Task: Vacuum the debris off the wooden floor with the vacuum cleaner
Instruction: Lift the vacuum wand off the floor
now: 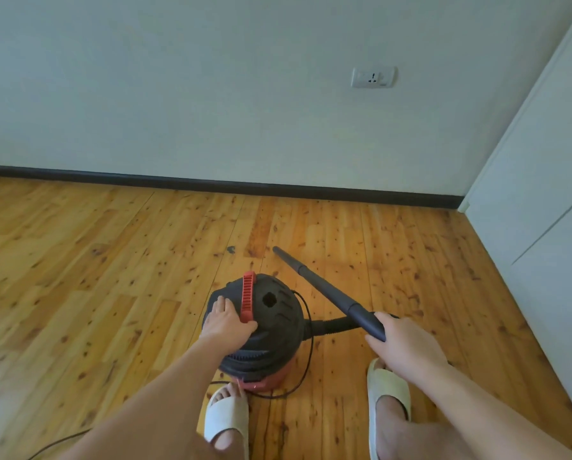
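Observation:
A black and red canister vacuum cleaner [271,327] stands on the wooden floor [95,277] in front of my feet. My left hand [226,322] rests flat on its black top, fingers straight, just left of the red handle [247,295]. My right hand [400,343] grips the near end of the black wand [327,290], which slants up and left; its nozzle tip [275,249] hovers near the floor. A small dark bit of debris [230,249] lies left of the nozzle tip, with fine dark specks scattered on the boards around it.
A black hose [331,325] runs from the canister to the wand. A thin black cord [306,363] loops round the canister and trails off bottom left. A wall with dark baseboard [211,184] and socket [373,77] is ahead; a white cabinet [543,194] stands right.

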The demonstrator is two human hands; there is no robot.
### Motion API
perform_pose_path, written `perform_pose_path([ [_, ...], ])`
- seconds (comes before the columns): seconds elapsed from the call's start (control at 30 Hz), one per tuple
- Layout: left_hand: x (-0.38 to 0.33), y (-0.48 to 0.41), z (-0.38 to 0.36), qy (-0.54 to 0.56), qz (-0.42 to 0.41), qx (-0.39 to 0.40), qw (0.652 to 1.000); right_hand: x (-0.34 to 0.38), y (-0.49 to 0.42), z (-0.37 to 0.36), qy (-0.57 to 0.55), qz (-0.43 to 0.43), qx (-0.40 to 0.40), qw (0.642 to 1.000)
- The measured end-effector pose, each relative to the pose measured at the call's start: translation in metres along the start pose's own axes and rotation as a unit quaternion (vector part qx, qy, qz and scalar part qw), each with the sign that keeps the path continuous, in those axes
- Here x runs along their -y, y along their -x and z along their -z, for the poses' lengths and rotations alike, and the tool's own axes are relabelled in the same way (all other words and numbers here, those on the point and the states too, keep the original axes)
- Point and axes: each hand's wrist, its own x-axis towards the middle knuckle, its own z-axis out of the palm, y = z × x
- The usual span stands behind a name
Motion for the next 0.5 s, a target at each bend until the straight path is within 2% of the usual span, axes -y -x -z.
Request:
perform_pose_path([
  [0.1, 0.006, -0.012, 0.0, -0.058, -0.004, 0.017, 0.998, 0.005, -0.01, -0.001, -0.009, 0.013, -0.013, 1.0],
  [0.23, 0.002, -0.011, 0.0, -0.147, -0.035, 0.003, 0.989, 0.006, -0.017, 0.0, -0.056, 0.004, -0.022, 0.998],
  [0.3, 0.003, -0.007, 0.001, -0.142, -0.035, 0.019, 0.989, 0.007, -0.016, 0.001, -0.089, -0.001, -0.029, 0.996],
  [0.4, -0.001, 0.004, 0.005, -0.027, -0.007, 0.017, 0.999, 0.01, -0.005, 0.012, -0.106, -0.005, -0.036, 0.994],
  [0.5, -0.017, 0.032, 0.018, 0.155, 0.001, -0.062, 0.986, 0.016, 0.018, 0.026, -0.12, -0.003, -0.049, 0.992],
])
